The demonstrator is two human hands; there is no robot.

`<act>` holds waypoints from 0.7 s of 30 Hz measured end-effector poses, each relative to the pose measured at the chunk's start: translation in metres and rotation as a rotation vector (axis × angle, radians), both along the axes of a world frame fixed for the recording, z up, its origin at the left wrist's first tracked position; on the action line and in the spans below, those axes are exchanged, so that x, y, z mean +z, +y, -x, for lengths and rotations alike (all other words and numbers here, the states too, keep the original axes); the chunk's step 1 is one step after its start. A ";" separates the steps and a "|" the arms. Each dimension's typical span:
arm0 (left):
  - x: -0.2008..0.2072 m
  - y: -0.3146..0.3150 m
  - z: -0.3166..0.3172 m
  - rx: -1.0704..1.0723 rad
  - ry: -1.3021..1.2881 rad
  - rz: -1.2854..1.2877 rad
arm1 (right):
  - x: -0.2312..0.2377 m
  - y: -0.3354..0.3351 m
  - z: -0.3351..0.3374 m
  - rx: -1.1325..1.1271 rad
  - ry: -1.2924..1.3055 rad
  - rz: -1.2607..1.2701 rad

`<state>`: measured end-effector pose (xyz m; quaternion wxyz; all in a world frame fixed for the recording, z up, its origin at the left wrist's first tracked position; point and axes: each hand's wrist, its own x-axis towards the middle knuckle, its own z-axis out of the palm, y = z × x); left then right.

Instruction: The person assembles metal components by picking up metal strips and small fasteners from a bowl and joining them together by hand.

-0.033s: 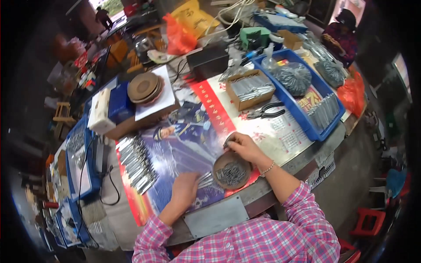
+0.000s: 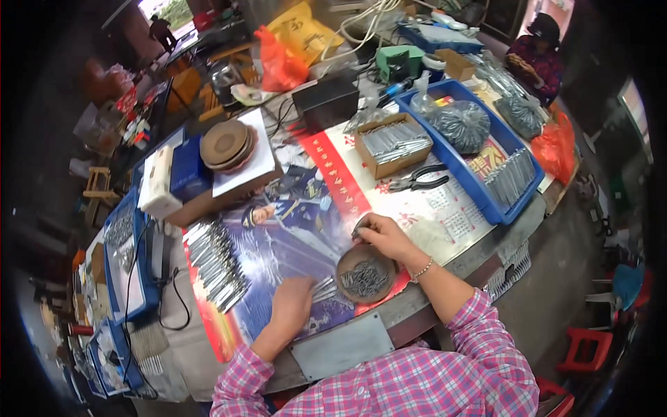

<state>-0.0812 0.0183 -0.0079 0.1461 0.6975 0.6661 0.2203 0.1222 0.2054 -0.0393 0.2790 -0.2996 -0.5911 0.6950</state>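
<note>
The left hand lies flat on the glossy poster, fingers pressed together on a small bundle of thin metal pins. The right hand pinches some pins above the round brown dish full of pins. Black pliers and a cardboard box lie behind.

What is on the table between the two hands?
Between the left hand and the right hand sits a round brown dish of small metal pins, with a few pins at the left fingertips, in the head view.
</note>
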 end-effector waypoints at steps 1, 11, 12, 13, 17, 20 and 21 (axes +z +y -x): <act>-0.001 0.001 -0.001 -0.007 0.026 -0.006 | 0.003 0.001 -0.003 -0.006 -0.004 0.004; 0.006 0.014 0.000 -0.127 0.138 -0.059 | 0.003 0.010 -0.002 0.004 0.003 -0.047; 0.005 0.014 0.002 -0.121 0.109 -0.038 | 0.004 0.010 -0.002 0.006 0.007 -0.052; 0.004 0.013 0.003 -0.114 0.081 -0.018 | 0.007 0.008 -0.001 0.009 0.003 -0.048; 0.003 0.008 0.008 -0.058 -0.010 -0.090 | 0.006 0.005 -0.002 0.003 -0.008 -0.022; 0.007 0.004 0.010 0.088 -0.179 -0.021 | 0.003 0.009 -0.006 -0.002 0.004 -0.015; 0.010 0.002 0.010 0.090 -0.176 -0.024 | 0.008 0.007 -0.006 -0.011 -0.019 -0.015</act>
